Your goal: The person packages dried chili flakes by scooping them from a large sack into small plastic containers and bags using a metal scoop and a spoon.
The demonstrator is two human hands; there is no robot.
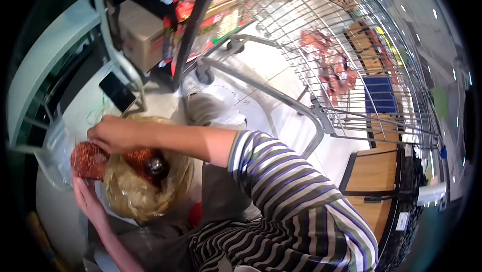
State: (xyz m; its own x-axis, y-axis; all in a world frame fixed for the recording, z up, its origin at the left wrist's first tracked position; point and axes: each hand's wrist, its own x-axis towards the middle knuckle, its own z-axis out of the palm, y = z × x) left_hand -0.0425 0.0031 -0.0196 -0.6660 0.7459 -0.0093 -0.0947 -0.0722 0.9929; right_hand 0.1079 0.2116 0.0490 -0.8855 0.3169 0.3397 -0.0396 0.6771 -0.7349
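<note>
A small clear bag of red chili flakes (88,161) is held between my two hands at the left. My left hand (86,199) cups it from below, fingers against its side. Above it, my right hand (113,134) is closed at the bag's upper edge, its fingertips partly hidden. Beside them an open, yellowish plastic bag (128,191) holds more red flakes (138,160), partly covered by my right forearm. A shiny rounded metal thing (156,165), perhaps part of a scoop, rests on those flakes.
A dark phone (117,91) lies on the pale surface behind my hands. A metal shopping cart (321,106) with red packages (334,66) stands at the right. A cardboard box (140,33) and bright packets (216,16) sit at the back. A white chair-like frame (52,41) borders the left.
</note>
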